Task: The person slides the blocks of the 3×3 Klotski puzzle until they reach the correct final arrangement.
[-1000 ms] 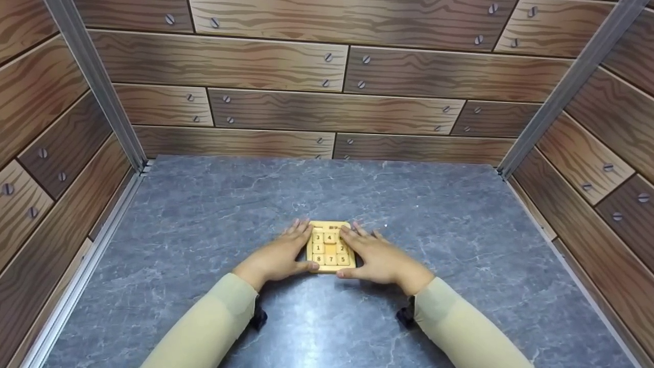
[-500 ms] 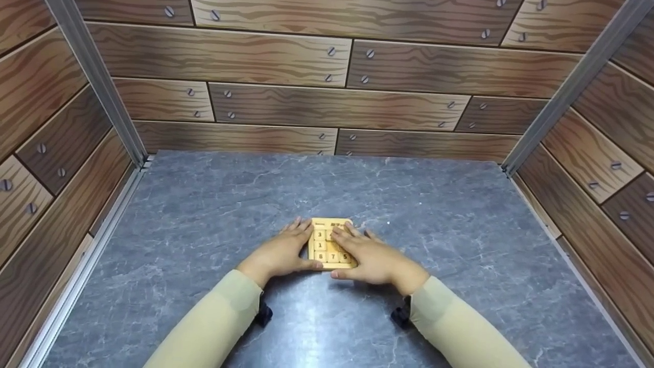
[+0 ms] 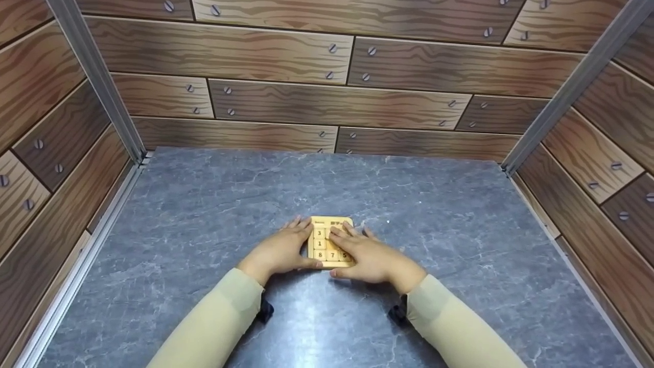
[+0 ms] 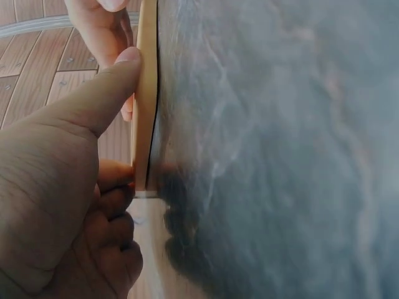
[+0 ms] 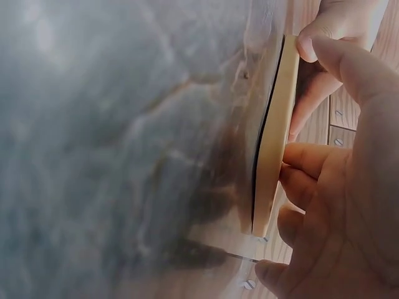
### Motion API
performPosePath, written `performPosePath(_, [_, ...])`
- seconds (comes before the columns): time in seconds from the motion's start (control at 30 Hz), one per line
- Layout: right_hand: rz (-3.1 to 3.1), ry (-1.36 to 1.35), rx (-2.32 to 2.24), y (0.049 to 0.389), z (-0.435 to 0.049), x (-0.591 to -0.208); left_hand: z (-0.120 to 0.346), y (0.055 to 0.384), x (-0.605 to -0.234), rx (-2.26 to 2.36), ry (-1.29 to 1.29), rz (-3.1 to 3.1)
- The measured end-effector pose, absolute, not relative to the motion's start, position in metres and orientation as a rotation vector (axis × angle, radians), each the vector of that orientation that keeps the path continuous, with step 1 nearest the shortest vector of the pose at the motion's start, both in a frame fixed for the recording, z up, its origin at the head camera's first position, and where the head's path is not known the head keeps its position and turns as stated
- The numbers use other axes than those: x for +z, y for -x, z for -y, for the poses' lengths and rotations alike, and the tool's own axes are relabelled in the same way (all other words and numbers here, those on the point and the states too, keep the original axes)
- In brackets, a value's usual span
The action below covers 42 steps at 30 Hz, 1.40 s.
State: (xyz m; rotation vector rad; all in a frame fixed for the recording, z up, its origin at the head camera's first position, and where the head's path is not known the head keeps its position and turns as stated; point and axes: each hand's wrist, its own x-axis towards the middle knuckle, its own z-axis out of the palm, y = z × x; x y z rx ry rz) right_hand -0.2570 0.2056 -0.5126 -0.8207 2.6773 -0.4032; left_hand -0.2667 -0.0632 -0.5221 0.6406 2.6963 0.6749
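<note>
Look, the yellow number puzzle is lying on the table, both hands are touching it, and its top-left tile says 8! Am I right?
Nearly! The head view shows that the top-left tile of the yellow number puzzle says 3; the 8 is on the bottom-left tile. The rest is right.

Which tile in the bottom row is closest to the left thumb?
The 8 tile, at the row's left end beside the left thumb; the 7 tile and 5 tile sit farther right.

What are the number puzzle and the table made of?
The number puzzle looks like wood, maybe plastic: smooth, even yellow-tan edges. The table seems like glossy marble-patterned laminate, or perhaps stone: pale veins and a bright reflection.
</note>
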Motion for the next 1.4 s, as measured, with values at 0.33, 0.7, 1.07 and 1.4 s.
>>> performPosePath(0.33, [-2.667, 0.826, -0.41, 0.255, -0.205, -0.511, 0.063, 0.264, -0.52, 0.667, -0.618, -2.697])
performPosePath(0.7, [-2.661, 0.829, -0.394, 0.249, -0.206, -0.511, 0.061, 0.258, -0.519, 0.668, -0.596, -2.704])
performPosePath(1.07, [-2.634, 0.862, -0.414, 0.24, -0.206, -0.512, 0.062, 0.253, -0.523, 0.671, -0.598, -2.729])
performPosePath(1.4, [-2.627, 0.866, -0.399, 0.227, -0.208, -0.51, 0.061, 0.238, -0.523, 0.679, -0.617, -2.757])
